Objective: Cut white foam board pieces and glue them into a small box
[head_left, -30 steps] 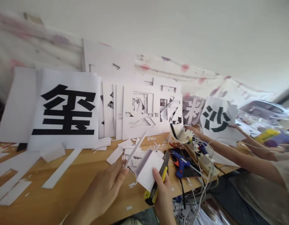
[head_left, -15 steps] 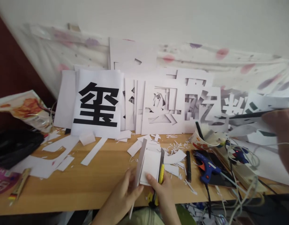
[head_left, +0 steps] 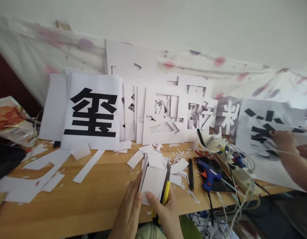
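Note:
Above the table's front edge, my left hand (head_left: pixel 129 207) presses along the left side of a white board piece (head_left: pixel 152 181), built like a small box with thin side walls. My right hand (head_left: pixel 167 212) grips the same piece from the right, its thumb flat on the front face. A yellow utility knife (head_left: pixel 166 193) is tucked inside that right hand, against the piece's right wall. Parts of the fingers behind the piece are hidden. White offcuts (head_left: pixel 177 166) lie on the wooden table (head_left: pixel 93 202) just beyond it.
Printed and cut-out character sheets (head_left: pixel 93 113) lean against the covered wall. To the right are a black marker (head_left: pixel 191 174), a blue glue gun (head_left: pixel 210 174), a paper bowl (head_left: pixel 205 146), a power strip and tangled cables. Another person's hand (head_left: pixel 282 139) touches a printed sheet (head_left: pixel 263 113).
The view has turned rightward. My left hand has brought the tilted left panel closer against the piece. The other person's hand has moved down and left onto the printed sheet.

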`<action>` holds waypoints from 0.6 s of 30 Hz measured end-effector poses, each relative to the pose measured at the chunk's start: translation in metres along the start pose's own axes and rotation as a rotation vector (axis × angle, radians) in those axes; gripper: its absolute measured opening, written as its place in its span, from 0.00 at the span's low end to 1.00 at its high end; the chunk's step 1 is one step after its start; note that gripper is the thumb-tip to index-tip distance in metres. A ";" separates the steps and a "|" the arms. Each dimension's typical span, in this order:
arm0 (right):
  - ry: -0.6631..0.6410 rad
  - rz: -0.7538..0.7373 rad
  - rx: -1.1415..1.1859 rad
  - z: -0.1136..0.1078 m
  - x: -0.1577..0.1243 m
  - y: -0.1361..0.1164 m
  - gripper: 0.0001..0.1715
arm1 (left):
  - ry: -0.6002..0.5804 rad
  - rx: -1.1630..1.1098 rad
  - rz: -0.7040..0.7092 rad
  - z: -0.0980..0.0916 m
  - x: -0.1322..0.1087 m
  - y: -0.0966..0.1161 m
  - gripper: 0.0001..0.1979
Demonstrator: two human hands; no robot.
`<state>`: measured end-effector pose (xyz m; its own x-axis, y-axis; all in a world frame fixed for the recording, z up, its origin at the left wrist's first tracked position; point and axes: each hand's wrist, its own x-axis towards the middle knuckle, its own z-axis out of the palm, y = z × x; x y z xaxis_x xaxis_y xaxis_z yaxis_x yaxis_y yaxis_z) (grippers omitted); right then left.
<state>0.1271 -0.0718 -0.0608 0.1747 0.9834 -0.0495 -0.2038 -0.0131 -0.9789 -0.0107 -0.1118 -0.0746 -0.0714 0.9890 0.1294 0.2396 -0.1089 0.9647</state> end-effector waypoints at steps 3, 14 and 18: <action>-0.007 0.030 0.049 -0.004 -0.002 0.004 0.30 | -0.030 0.023 0.007 0.001 0.008 0.006 0.27; -0.014 0.070 0.198 -0.019 -0.007 0.009 0.37 | -0.056 -0.034 0.019 -0.008 0.009 0.018 0.28; 0.024 0.069 0.212 -0.016 -0.011 0.001 0.38 | -0.041 -0.217 -0.062 -0.008 0.010 0.014 0.28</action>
<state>0.1403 -0.0855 -0.0643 0.1755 0.9769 -0.1217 -0.4137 -0.0390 -0.9096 -0.0159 -0.1039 -0.0576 -0.0390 0.9972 0.0633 0.0220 -0.0625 0.9978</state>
